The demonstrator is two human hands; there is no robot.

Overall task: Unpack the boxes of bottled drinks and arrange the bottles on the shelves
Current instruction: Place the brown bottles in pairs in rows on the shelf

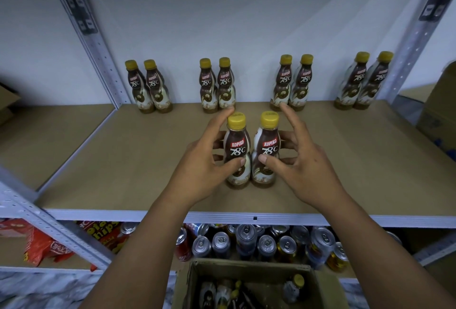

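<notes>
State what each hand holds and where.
The left hand grips the left front bottle at mid-body; the right hand grips the right front bottle likewise.

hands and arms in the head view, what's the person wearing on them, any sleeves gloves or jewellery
Nothing is worn. The left hand and right hand are bare, with no gloves, rings or watch, and both forearms are uncovered to the frame's bottom edge, so no sleeve shows. The fingernails look short and unpainted.

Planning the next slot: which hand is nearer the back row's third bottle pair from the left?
Right. The right hand, on the front right bottle, has its index fingertip just before the third pair; the left hand grips the front left bottle, farther left.
</notes>
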